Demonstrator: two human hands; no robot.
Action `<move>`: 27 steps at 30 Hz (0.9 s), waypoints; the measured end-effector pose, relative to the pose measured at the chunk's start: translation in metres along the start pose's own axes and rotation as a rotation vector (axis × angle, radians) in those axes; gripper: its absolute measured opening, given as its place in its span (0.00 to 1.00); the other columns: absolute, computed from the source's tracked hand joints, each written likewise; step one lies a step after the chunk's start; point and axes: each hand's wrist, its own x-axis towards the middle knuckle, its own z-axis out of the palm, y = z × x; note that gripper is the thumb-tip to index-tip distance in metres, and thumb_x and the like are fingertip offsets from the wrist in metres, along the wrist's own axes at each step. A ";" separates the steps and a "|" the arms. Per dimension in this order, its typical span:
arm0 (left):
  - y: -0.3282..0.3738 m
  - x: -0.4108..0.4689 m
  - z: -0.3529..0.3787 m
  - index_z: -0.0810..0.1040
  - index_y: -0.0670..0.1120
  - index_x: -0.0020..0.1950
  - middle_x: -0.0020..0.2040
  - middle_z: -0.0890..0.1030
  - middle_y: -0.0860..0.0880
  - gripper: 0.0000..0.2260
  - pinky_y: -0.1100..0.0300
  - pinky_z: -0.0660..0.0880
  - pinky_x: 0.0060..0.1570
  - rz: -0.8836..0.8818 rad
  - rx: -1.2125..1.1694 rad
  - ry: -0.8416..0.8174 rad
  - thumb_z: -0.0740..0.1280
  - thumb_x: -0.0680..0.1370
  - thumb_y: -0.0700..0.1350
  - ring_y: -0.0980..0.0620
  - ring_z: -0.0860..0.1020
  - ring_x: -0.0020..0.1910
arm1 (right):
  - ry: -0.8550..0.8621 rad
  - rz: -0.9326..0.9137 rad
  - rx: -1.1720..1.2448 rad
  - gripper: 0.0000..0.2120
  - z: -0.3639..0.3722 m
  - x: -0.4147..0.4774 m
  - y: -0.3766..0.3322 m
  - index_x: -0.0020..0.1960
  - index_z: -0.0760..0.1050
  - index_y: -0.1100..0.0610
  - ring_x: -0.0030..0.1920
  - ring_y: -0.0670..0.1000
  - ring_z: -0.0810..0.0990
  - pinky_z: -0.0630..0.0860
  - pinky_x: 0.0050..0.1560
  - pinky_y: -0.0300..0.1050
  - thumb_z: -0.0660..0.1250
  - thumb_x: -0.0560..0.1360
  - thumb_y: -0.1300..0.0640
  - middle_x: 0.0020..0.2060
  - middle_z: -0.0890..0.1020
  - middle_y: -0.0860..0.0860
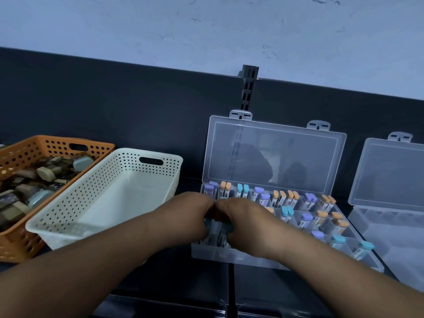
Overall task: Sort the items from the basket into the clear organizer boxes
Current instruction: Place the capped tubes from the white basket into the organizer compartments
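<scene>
Head view: left hand [195,216] and right hand [243,221] are bunched together over the near-left corner of the open clear plastic organizer box [252,260], fingers curled round a few small blue-capped tubes [215,228]. I'd say this batch is nearly done, since the white perforated plastic basket [149,161] is empty and most compartments hold colour-capped tubes [307,218]. But the orange perforated basket [23,246] far left is full of brownish blocks [46,173], and the second clear box [390,237] on the right looks empty
</scene>
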 end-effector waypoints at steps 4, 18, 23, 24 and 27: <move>0.001 -0.001 0.002 0.78 0.51 0.52 0.48 0.79 0.51 0.13 0.62 0.71 0.41 0.010 0.003 0.015 0.68 0.70 0.39 0.52 0.77 0.47 | 0.008 -0.012 0.033 0.21 0.002 -0.001 0.002 0.61 0.74 0.48 0.57 0.46 0.78 0.76 0.54 0.40 0.67 0.71 0.64 0.57 0.79 0.45; -0.002 -0.001 0.004 0.77 0.50 0.49 0.49 0.78 0.50 0.09 0.62 0.71 0.43 -0.015 -0.004 0.050 0.70 0.71 0.41 0.51 0.77 0.47 | 0.080 -0.024 -0.082 0.10 0.007 0.003 0.004 0.48 0.71 0.49 0.50 0.51 0.76 0.73 0.45 0.43 0.66 0.72 0.61 0.49 0.77 0.48; -0.005 0.001 0.006 0.79 0.48 0.49 0.48 0.77 0.49 0.09 0.60 0.72 0.42 -0.040 0.035 0.045 0.71 0.70 0.43 0.50 0.77 0.47 | 0.114 -0.022 -0.150 0.08 0.007 0.004 0.006 0.51 0.73 0.51 0.51 0.52 0.77 0.72 0.46 0.43 0.67 0.72 0.57 0.49 0.78 0.49; -0.004 0.001 0.006 0.79 0.48 0.49 0.48 0.76 0.49 0.09 0.61 0.72 0.42 -0.037 0.038 0.054 0.71 0.70 0.43 0.50 0.77 0.47 | 0.117 -0.020 -0.147 0.08 0.007 0.005 0.006 0.51 0.74 0.51 0.51 0.53 0.77 0.73 0.47 0.44 0.67 0.72 0.57 0.49 0.79 0.49; 0.000 0.002 0.005 0.78 0.51 0.47 0.48 0.77 0.50 0.06 0.62 0.70 0.42 -0.014 0.035 0.084 0.71 0.72 0.45 0.51 0.77 0.47 | 0.143 -0.014 -0.140 0.09 0.009 0.005 0.007 0.53 0.75 0.49 0.54 0.53 0.76 0.70 0.52 0.45 0.68 0.73 0.53 0.50 0.80 0.49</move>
